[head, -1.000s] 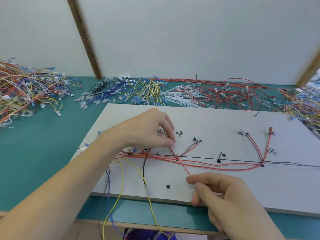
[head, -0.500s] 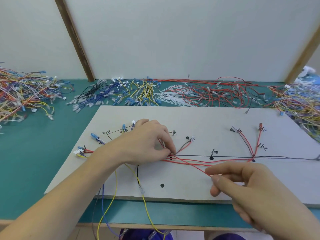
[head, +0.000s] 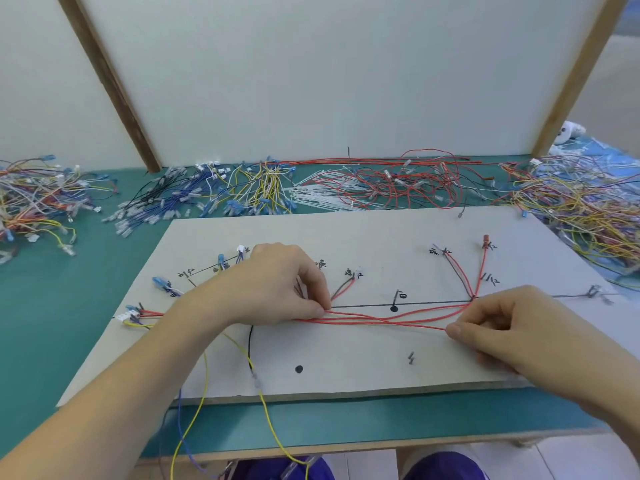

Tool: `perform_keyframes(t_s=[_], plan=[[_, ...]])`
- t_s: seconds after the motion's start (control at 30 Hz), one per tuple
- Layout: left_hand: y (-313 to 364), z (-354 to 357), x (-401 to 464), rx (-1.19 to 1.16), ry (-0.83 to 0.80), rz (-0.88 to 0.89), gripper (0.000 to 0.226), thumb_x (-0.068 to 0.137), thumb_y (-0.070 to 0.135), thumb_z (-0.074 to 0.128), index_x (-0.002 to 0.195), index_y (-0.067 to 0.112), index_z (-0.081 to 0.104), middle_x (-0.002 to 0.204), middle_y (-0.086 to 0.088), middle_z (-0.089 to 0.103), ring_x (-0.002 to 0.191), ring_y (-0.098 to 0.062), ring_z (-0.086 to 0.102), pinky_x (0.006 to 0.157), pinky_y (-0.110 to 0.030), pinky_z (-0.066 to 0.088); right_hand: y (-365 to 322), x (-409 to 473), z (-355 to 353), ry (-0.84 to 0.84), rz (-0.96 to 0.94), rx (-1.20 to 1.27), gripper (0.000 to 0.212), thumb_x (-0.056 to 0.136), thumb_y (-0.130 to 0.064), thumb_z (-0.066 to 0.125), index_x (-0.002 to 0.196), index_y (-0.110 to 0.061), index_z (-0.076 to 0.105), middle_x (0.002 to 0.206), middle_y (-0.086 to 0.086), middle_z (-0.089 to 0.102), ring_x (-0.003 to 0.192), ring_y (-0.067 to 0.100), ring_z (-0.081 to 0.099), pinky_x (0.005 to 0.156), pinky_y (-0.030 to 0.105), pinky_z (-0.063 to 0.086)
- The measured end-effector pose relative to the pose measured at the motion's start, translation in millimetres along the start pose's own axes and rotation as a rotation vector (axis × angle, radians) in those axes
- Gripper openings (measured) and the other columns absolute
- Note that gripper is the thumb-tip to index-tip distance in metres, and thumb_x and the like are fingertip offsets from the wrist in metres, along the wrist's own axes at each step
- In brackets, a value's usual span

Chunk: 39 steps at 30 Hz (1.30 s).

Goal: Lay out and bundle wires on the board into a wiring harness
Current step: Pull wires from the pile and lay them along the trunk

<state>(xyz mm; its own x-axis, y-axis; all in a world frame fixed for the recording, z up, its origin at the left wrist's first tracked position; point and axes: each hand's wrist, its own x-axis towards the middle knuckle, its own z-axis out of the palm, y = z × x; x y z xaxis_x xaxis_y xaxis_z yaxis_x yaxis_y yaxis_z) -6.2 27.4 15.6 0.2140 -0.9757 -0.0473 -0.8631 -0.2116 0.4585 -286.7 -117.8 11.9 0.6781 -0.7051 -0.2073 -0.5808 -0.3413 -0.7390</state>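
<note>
A white layout board (head: 363,233) with black route lines and hand-written marks lies on the green table. Several red wires (head: 391,319) run along its main line. My left hand (head: 277,285) pinches the red wires near the board's middle left, pressing them down at a branch point. My right hand (head: 512,327) pinches one red wire at its right part, held taut between both hands. Two red wires branch up to a red terminal (head: 485,240) at the right. Yellow wires (head: 266,410) hang over the front edge.
Loose wire piles line the back of the table: multicoloured at the far left (head: 38,199), blue and yellow (head: 221,192), white zip ties and red wires (head: 391,185), yellow-orange at the right (head: 581,206). Small connectors (head: 131,311) sit at the board's left end.
My right hand has slid rightward along the red wire, drawing it straight along the main line. My left hand has shifted a little right to the branch point and stays pinched there.
</note>
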Motion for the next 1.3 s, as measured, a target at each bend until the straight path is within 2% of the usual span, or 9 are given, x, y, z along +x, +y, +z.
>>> perform_keyframes(t_s=[0.07, 0.2, 0.4, 0.7, 0.8, 0.93, 1.07, 1.17, 1.3], plan=[[4, -3, 2, 0.012, -0.038, -0.027, 0.007, 0.08, 0.033, 0.081, 0.08, 0.041, 0.079, 0.078, 0.023, 0.075, 0.083, 0.002, 0.068, 0.085, -0.025, 0.042, 4, 4, -11, 0.004, -0.01, -0.083, 0.013, 0.088, -0.032, 0.075, 0.075, -0.034, 0.076, 0.059, 0.002, 0.07, 0.048, 0.009, 0.053, 0.058, 0.03, 0.047], [13, -4, 8, 0.063, -0.071, -0.052, 0.007, 0.083, 0.035, 0.076, 0.083, 0.041, 0.08, 0.076, 0.024, 0.073, 0.081, 0.004, 0.064, 0.078, -0.019, 0.039, 14, 10, -37, 0.048, -0.008, -0.152, 0.015, 0.087, -0.032, 0.075, 0.073, -0.036, 0.076, 0.061, -0.002, 0.072, 0.044, 0.006, 0.051, 0.056, 0.027, 0.046], [47, 11, 28, -0.011, 0.046, 0.032, 0.005, 0.086, 0.038, 0.076, 0.088, 0.036, 0.08, 0.086, 0.018, 0.076, 0.09, -0.003, 0.064, 0.098, -0.036, 0.043, 31, 19, -45, 0.092, 0.063, -0.044, 0.019, 0.083, -0.029, 0.081, 0.069, -0.016, 0.079, 0.053, 0.002, 0.064, 0.043, 0.007, 0.047, 0.045, 0.018, 0.038], [65, 32, 54, -0.051, -0.019, 0.096, 0.008, 0.081, 0.025, 0.08, 0.088, 0.03, 0.082, 0.078, 0.018, 0.076, 0.073, 0.002, 0.066, 0.069, -0.017, 0.05, 42, 26, -44, 0.202, 0.107, 0.092, 0.019, 0.083, -0.028, 0.082, 0.068, -0.017, 0.078, 0.053, 0.007, 0.065, 0.044, 0.015, 0.051, 0.048, 0.026, 0.04], [66, 35, 52, -0.021, -0.019, 0.117, 0.009, 0.083, 0.025, 0.075, 0.088, 0.031, 0.081, 0.079, 0.018, 0.075, 0.077, -0.001, 0.065, 0.076, -0.023, 0.053, 43, 25, -44, 0.243, 0.106, 0.104, 0.023, 0.082, -0.028, 0.084, 0.066, -0.014, 0.076, 0.051, 0.006, 0.064, 0.041, 0.014, 0.05, 0.047, 0.027, 0.041], [80, 43, 56, 0.088, 0.087, 0.159, 0.008, 0.087, 0.034, 0.071, 0.091, 0.034, 0.078, 0.083, 0.017, 0.069, 0.085, -0.005, 0.058, 0.094, -0.036, 0.044, 39, 22, -42, 0.408, 0.035, -0.082, 0.025, 0.074, -0.035, 0.089, 0.061, -0.02, 0.074, 0.047, -0.011, 0.06, 0.042, 0.001, 0.051, 0.051, 0.025, 0.033], [104, 60, 67, -0.004, 0.136, 0.272, 0.011, 0.09, 0.029, 0.07, 0.097, 0.03, 0.079, 0.082, 0.015, 0.063, 0.086, -0.009, 0.057, 0.089, -0.039, 0.049, 32, 17, -44, 0.493, -0.063, -0.158, 0.025, 0.073, -0.034, 0.089, 0.06, -0.025, 0.07, 0.051, -0.02, 0.059, 0.054, -0.002, 0.055, 0.049, 0.027, 0.034], [118, 73, 81, -0.041, 0.111, 0.319, 0.012, 0.092, 0.022, 0.069, 0.097, 0.024, 0.08, 0.093, 0.008, 0.07, 0.096, -0.015, 0.061, 0.089, -0.039, 0.05, 34, 18, -44, 0.482, -0.129, -0.184, 0.024, 0.073, -0.029, 0.089, 0.06, -0.026, 0.069, 0.053, -0.009, 0.062, 0.062, 0.004, 0.056, 0.051, 0.016, 0.038], [121, 79, 94, -0.078, 0.133, 0.298, 0.013, 0.089, 0.018, 0.069, 0.091, 0.023, 0.081, 0.091, 0.007, 0.074, 0.088, -0.011, 0.061, 0.085, -0.032, 0.05, 41, 21, -44, 0.4, -0.106, -0.112, 0.023, 0.074, -0.028, 0.089, 0.061, -0.021, 0.071, 0.057, -0.003, 0.063, 0.05, 0.005, 0.048, 0.051, 0.016, 0.038]])
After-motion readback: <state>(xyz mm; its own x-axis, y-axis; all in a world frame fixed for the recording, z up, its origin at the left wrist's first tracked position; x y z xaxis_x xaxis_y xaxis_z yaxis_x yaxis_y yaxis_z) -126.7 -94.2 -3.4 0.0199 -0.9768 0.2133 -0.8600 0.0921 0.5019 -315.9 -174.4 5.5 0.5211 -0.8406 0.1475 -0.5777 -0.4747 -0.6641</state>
